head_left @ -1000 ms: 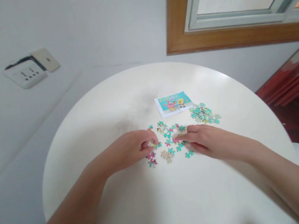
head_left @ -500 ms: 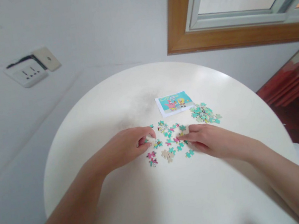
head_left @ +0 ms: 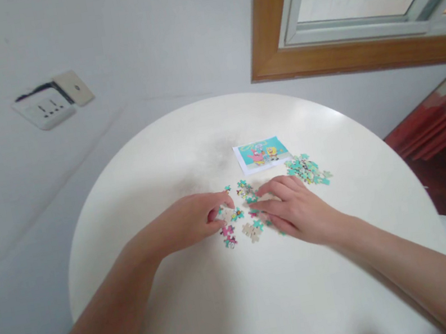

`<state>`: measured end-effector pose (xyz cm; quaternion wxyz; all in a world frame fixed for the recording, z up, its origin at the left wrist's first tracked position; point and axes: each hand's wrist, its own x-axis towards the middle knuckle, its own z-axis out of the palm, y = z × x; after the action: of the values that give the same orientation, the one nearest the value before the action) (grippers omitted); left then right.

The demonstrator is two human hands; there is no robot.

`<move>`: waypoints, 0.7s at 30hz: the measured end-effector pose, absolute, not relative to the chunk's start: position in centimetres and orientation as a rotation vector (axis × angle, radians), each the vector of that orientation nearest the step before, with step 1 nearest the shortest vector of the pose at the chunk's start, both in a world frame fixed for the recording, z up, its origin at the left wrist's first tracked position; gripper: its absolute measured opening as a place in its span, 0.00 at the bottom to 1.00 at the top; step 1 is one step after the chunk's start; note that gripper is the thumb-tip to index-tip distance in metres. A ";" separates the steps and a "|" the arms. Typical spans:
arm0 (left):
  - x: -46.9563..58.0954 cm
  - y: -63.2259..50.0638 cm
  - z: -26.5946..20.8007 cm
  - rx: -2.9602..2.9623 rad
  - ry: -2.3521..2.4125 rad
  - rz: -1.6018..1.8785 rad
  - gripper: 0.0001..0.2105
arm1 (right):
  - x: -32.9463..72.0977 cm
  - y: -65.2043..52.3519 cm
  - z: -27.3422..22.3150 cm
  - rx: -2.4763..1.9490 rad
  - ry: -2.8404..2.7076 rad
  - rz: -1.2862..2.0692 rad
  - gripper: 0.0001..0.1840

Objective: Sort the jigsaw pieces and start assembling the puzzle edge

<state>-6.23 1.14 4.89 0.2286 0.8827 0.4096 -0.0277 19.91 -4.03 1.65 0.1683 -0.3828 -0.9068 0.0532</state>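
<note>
Small jigsaw puzzle pieces lie in loose groups on a round white table [head_left: 214, 316]. My left hand [head_left: 197, 217] rests at their left side, thumb and forefinger apart with a few pale and teal pieces [head_left: 237, 214] by the fingertips. Just below its thumb is a joined pink cluster [head_left: 228, 230]. My right hand [head_left: 291, 204] spreads its fingers flat over the teal and pink pieces in the middle, hiding several of them. Near its fingertips lie a beige cluster [head_left: 253, 232] and a yellow-and-teal cluster [head_left: 244, 188].
A picture card [head_left: 263, 154] with cartoon figures on teal lies beyond the hands. To its right sits a heap of puzzle pieces [head_left: 307, 169]. A wall socket [head_left: 46, 108] is at the left, and a wood-framed window [head_left: 275, 67] at the upper right.
My right hand has shifted left over the middle pieces, its fingers going from a pointing forefinger to spread out. My left hand stays nearly still.
</note>
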 end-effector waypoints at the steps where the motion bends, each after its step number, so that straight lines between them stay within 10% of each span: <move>1: -6.3 1.1 4.9 2.432 1.126 -0.081 0.18 | 19.5 -4.1 1.4 -1.065 -2.580 0.139 0.19; 21: -6.4 1.2 4.9 2.435 1.156 -0.075 0.14 | 19.0 -4.2 1.2 -1.001 -2.600 0.220 0.19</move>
<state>-6.42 1.20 4.87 0.2210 0.8807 0.4180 -0.0270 18.98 -4.25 1.18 0.1726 -0.3529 -0.9163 0.0776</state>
